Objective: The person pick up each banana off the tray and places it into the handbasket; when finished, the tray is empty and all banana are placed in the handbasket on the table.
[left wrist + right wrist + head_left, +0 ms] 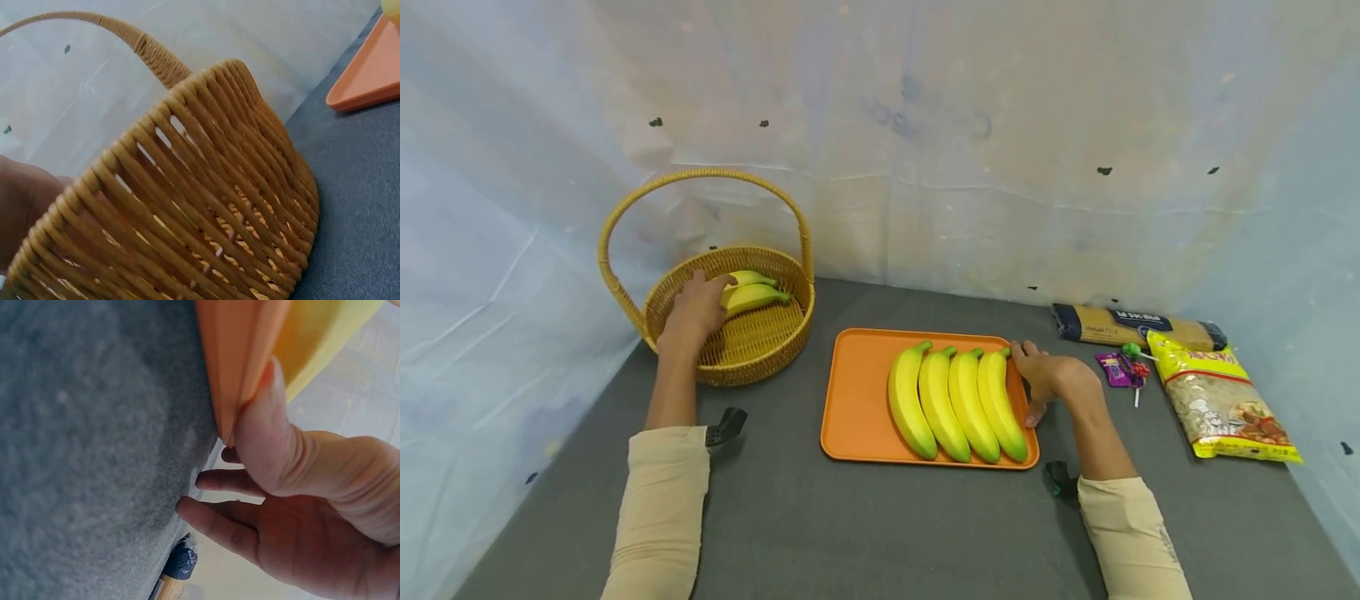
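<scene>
- In the round woven wicker basket (752, 350) at the worktop's left rear, my left hand (694, 312) reaches over the near rim; its fingers curl onto the end of a yellow banana (752, 297), which lies on the basket floor beside a second banana (749, 277).
- Left wrist view shows only the basket wall (206, 206) and handle, so the exact hold on the banana is hard to confirm; from the head view it looks like a loose wrap, not a firm hold yet.
- My right hand (1049, 377) sits at the right edge of the flat orange plastic tray (857, 400), thumb (265, 434) pressed on the rim, the other fingers relaxed and straight on the grey worktop (850, 533).
- The tray carries four yellow bananas (958, 404) side by side, its left half bare.
- To do this well, I judge: close fully round the banana's middle, lift clear of the basket rim and handle, and keep the tray pinned.
</scene>
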Demonstrator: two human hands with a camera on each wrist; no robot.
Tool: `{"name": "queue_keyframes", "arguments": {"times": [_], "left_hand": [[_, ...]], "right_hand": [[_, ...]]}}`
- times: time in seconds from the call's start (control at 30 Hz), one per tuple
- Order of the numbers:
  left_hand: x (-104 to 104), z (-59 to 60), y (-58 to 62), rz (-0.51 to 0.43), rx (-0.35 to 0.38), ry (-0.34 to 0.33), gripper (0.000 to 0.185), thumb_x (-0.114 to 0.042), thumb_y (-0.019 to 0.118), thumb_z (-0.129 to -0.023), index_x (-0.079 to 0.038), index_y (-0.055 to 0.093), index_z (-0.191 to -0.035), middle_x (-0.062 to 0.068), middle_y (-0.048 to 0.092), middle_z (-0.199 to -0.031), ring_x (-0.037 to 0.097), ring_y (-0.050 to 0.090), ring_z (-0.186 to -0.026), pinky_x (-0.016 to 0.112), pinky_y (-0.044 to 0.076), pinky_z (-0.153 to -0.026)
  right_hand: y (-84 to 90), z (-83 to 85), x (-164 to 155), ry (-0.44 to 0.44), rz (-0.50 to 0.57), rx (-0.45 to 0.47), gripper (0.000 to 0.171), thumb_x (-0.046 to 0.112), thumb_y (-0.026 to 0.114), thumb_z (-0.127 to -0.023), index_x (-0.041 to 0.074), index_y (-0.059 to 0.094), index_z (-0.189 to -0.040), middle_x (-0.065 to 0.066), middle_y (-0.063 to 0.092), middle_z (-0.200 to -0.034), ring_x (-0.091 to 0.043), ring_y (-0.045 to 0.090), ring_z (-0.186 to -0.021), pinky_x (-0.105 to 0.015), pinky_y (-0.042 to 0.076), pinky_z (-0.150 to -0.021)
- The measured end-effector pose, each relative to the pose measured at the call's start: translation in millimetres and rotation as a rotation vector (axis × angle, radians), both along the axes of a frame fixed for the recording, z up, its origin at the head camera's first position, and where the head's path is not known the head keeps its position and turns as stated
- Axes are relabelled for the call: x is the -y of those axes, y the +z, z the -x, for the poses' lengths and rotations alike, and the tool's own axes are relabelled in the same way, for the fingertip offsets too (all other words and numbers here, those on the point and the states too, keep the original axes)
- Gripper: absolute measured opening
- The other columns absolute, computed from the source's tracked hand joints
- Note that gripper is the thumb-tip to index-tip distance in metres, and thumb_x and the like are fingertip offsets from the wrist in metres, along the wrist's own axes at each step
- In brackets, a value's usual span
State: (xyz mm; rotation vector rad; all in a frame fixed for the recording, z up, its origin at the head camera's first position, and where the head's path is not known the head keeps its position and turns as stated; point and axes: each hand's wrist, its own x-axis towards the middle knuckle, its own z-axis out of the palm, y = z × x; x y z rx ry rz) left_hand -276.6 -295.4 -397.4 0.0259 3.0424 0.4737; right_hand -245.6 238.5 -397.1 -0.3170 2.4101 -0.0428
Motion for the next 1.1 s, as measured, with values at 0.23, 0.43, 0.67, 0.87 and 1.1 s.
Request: {"name": "queue_keyframes", "arguments": {"times": [0.23,0.43,0.67,0.87,1.1], "left_hand": [[-19,-6.6,22.3,0.011,-0.083,-0.046,0.047,-0.010,0.061,-0.106,0.001,0.049,-0.150,0.040,0.040,-0.147,0.060,0.048,-0.126,0.070,0.047,-0.101],[-46,-14.4,47.5,-0.050,-0.084,-0.149,0.049,-0.018,0.057,-0.109,0.003,0.047,-0.151,0.036,0.047,-0.147,0.053,0.053,-0.130,0.064,0.048,-0.105],[-79,-21.3,60.1,-0.135,-0.147,-0.328,0.045,-0.020,0.058,-0.109,0.003,0.053,-0.147,0.027,0.066,-0.124,0.040,0.066,-0.107,0.053,0.055,-0.093],[-116,-25.5,56.6,-0.186,-0.146,-0.460,0.044,-0.023,0.059,-0.108,-0.001,0.056,-0.146,0.019,0.070,-0.112,0.032,0.068,-0.098,0.048,0.056,-0.086],[-160,-31.3,37.8,-0.146,-0.067,-0.540,0.045,-0.032,0.056,-0.110,-0.008,0.055,-0.148,0.015,0.069,-0.120,0.028,0.068,-0.101,0.044,0.057,-0.089]], "right_hand": [[-0.3,-1.2,2,0.005,-0.014,-0.001,0.138,0.031,0.094,-0.073,-0.006,-0.002,-0.165,-0.035,-0.003,-0.171,-0.056,0.010,-0.158,-0.071,0.025,-0.123],[0.6,-2.6,1,0.006,-0.018,-0.001,0.138,0.031,0.094,-0.073,-0.006,-0.001,-0.165,-0.036,-0.002,-0.170,-0.057,0.010,-0.157,-0.072,0.026,-0.123],[1.7,-1.9,2,0.004,-0.015,0.001,0.138,0.031,0.094,-0.073,-0.006,-0.002,-0.165,-0.036,-0.004,-0.170,-0.057,0.009,-0.157,-0.072,0.025,-0.123],[0.8,-1.8,2,0.007,-0.019,-0.002,0.138,0.031,0.094,-0.073,-0.006,-0.001,-0.165,-0.036,-0.002,-0.170,-0.057,0.010,-0.157,-0.072,0.025,-0.123],[2.6,-1.9,0,-0.005,-0.012,0.003,0.138,0.030,0.094,-0.073,-0.006,-0.002,-0.165,-0.035,-0.004,-0.171,-0.057,0.009,-0.158,-0.073,0.026,-0.122]]}}
